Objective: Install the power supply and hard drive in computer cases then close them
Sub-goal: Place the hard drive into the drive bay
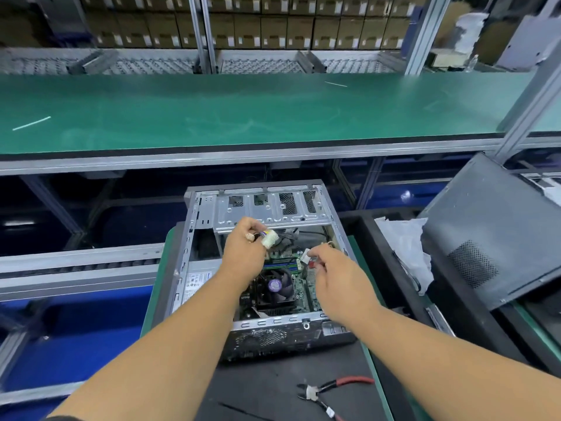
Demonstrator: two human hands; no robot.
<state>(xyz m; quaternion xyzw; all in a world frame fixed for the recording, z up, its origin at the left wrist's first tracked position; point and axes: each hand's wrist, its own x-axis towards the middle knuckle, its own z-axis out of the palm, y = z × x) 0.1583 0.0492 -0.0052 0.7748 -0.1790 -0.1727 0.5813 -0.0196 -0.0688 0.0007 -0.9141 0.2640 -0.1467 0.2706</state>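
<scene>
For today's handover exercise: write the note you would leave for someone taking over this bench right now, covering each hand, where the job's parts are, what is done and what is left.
Left hand: holds the white multi-pin power connector above the open computer case.
Right hand: pinches a small white connector over the motherboard.
Power supply: sits in the case's left side, label up.
Side panel: off, leaning to the right.
Cutters: on the mat in front of the case.
Done: power supply placed.
Left: plug in both connectors; no hard drive visible in the case; close the case.
</scene>
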